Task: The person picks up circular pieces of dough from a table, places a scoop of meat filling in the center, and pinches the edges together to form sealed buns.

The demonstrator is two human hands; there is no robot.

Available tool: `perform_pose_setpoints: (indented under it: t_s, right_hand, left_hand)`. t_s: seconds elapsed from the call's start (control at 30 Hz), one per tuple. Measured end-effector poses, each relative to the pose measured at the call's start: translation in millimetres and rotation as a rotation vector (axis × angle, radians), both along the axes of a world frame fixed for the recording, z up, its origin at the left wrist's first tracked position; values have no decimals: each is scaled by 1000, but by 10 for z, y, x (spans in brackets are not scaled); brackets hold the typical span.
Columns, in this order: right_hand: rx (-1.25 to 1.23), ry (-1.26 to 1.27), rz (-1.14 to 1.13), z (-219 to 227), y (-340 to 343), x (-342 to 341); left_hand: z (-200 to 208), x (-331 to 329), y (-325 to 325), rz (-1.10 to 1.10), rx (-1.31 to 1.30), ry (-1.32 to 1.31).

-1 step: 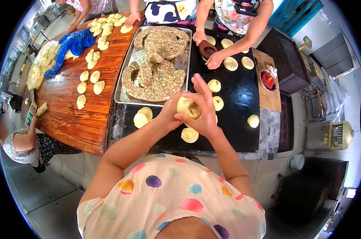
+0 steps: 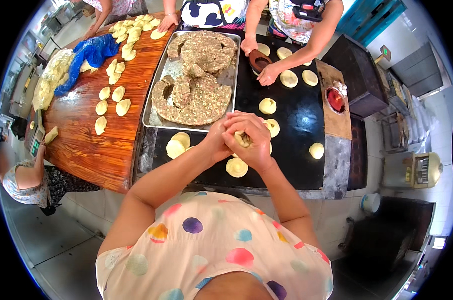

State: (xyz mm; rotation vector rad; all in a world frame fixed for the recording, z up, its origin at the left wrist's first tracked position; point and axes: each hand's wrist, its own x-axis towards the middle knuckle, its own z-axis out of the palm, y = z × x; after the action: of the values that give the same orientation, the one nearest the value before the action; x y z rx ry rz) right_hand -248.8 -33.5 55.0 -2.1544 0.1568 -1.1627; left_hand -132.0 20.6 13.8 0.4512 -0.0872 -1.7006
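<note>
Above the near side of the black work surface, my left hand cups a filled dough ball from the left and below. My right hand closes over it, fingers curled round its top. Only a small pale part of the dough shows between thumb and fingers. Just under my hands lies a round dough bun. To the left sit pale dough discs; beyond my right hand are pinched buns. A metal tray of chunky brown-green filling lies just beyond my left hand.
Across the surface a co-worker's hands hold a brown wooden mould beside flat buns. Left is a wooden table with dough pieces and a blue plastic sheet. A red-filled bowl stands right.
My right fingers, stretched upward before, have folded down over the dough ball. Its opening, with filling showing, is now mostly covered. The co-worker's hands barely moved.
</note>
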Motion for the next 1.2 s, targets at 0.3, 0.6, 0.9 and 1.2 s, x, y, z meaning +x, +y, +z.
perform_pose_setpoints:
  t_s: [0.3, 0.6, 0.9, 1.2]
  right_hand:
    - [131, -109, -311, -65, 378, 148]
    - [68, -183, -153, -9, 83, -82]
    - [272, -116, -121, -169, 186, -110]
    - [203, -167, -275, -48, 76, -334]
  left_hand:
    - [67, -102, 50, 102, -212, 282]
    - [365, -175, -6, -57, -38, -5]
    - [247, -260, 66, 164, 121, -163]
    - [316, -392, -183, -74, -23, -190]
